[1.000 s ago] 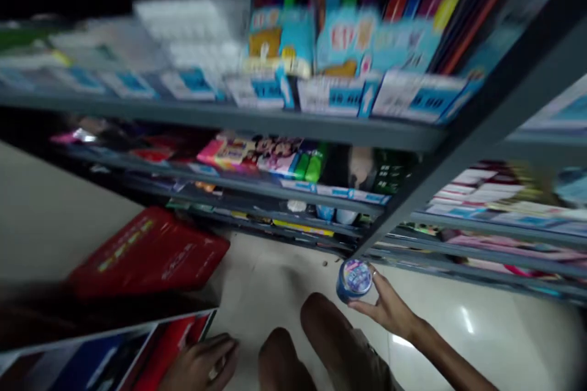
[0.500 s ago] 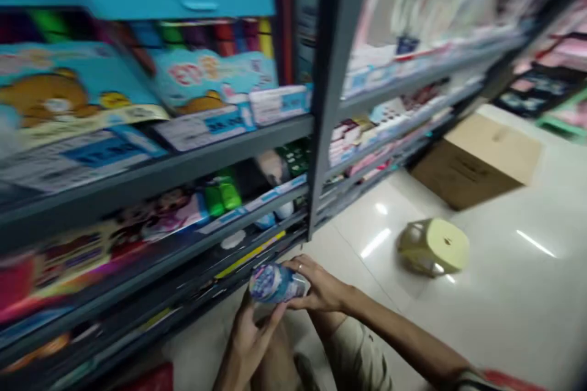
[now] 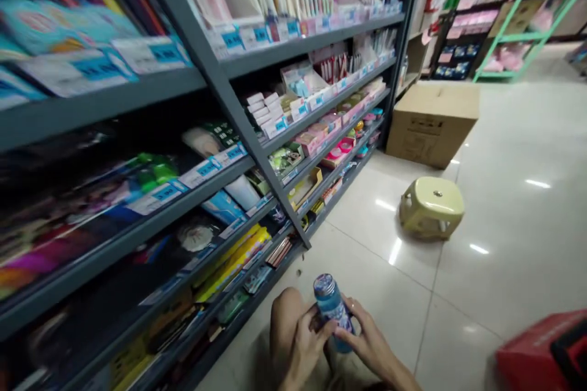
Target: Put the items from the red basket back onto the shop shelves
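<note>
The left hand [image 3: 306,349] and right hand [image 3: 367,342] close together around a blue patterned bottle [image 3: 332,311] at bottom centre, over a glossy tile floor [image 3: 385,299]. Grey store shelving [image 3: 220,88] fills the left; a cardboard box [image 3: 431,122] and plastic stool [image 3: 431,208] stand right.

Glossy tiled floor [image 3: 499,269]; cardboard box [image 3: 431,125], pale yellow plastic stool [image 3: 431,208], red basket [image 3: 541,351]

The left hand [image 3: 305,348] and right hand [image 3: 371,342] hold a blue patterned bottle [image 3: 332,311], slightly tilted, between them just above a bare knee [image 3: 285,317]. To the left stands a grey metal shelf unit [image 3: 220,82] packed with stationery. On the shiny tiled floor [image 3: 504,275] sit a yellow plastic stool [image 3: 431,208], a cardboard box [image 3: 431,125] and a red box [image 3: 541,351].
</note>
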The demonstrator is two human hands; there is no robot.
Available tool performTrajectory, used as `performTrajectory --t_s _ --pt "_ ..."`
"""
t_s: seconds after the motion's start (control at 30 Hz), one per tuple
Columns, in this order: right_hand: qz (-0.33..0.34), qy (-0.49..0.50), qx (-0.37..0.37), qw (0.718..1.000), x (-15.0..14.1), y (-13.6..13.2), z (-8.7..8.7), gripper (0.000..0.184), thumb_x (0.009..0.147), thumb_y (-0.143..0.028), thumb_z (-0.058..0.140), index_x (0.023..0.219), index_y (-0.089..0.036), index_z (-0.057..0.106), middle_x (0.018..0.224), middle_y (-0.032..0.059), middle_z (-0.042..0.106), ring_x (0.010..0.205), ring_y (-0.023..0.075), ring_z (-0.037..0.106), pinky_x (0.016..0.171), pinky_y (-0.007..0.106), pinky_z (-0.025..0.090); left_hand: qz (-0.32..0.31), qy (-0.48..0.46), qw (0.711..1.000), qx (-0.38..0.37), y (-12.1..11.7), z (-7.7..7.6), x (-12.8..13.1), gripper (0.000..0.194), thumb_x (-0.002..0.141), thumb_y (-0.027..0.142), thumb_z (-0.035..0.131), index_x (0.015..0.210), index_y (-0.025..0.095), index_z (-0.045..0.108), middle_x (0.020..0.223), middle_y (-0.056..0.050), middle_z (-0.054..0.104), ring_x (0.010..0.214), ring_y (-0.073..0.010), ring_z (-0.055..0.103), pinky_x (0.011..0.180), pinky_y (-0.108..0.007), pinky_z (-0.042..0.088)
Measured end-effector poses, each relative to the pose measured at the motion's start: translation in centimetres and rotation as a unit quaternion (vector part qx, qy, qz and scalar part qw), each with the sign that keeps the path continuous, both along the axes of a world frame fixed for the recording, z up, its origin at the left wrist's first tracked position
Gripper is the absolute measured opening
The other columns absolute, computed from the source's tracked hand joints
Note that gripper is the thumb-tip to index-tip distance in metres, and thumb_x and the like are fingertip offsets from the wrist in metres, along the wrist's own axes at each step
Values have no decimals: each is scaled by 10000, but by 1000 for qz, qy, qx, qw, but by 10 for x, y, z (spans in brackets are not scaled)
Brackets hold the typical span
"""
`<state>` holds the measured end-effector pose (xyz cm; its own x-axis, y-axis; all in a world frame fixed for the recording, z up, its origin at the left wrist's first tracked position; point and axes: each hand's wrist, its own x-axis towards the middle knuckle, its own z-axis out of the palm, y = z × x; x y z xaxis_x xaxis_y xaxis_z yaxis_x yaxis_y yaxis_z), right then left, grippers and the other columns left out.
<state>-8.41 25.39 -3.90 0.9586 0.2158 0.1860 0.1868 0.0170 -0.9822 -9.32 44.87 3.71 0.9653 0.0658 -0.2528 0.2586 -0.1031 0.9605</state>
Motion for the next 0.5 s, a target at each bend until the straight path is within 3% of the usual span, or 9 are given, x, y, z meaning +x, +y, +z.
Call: performTrajectory --t_s 0.07,0.13,0.2,0.27,0.33,0.5 --pt "12 17 16 1000 10 -7 18 615 1031 -627 743 1593 -387 675 1554 110 686 1507 391 606 1321 634 456 1 -13 1000 -15 -10 15 8 844 696 782 934 1231 135 850 1187 -219 847 1090 -402 826 1007 -454 674" --pt "50 9 33 998 35 -8 47 585 1083 -647 656 1566 -320 701 1551 124 689 1515 372 600 1335 609 434 28 -44 998 17 -14 38 23 791 744 786 901 1194 137 858 1165 -203 853 1073 -387 821 982 -439 670" --pt "89 -6 62 994 66 -2 73 606 1088 -676 639 1532 -272 721 1518 134 707 1481 368 622 1312 585 462 48 -86 993 61 -11 60 42 727 795 772 871 1160 144 863 1152 -185 856 1079 -374 811 982 -433 659" --pt "103 -6 97 990 93 9 86 632 1075 -693 657 1511 -239 717 1420 138 749 1383 357 679 1236 548 535 44 -119 988 84 -3 71 62 689 851 752 836 1183 148 855 1189 -169 853 1112 -357 801 1022 -431 638" --pt "95 -1 122 988 112 20 81 634 1067 -699 665 1474 -215 712 1304 132 777 1246 327 728 1127 487 599 21 -130 988 82 6 68 78 693 876 745 822 1233 152 839 1227 -154 848 1131 -340 799 1041 -423 624" --pt "86 -9 114 990 136 34 40 707 1024 -745 669 1412 -156 707 1146 114 784 987 257 722 885 373 611 -7 -112 993 39 26 30 97 774 793 712 918 1295 134 802 1235 -167 838 1089 -327 804 957 -415 645"
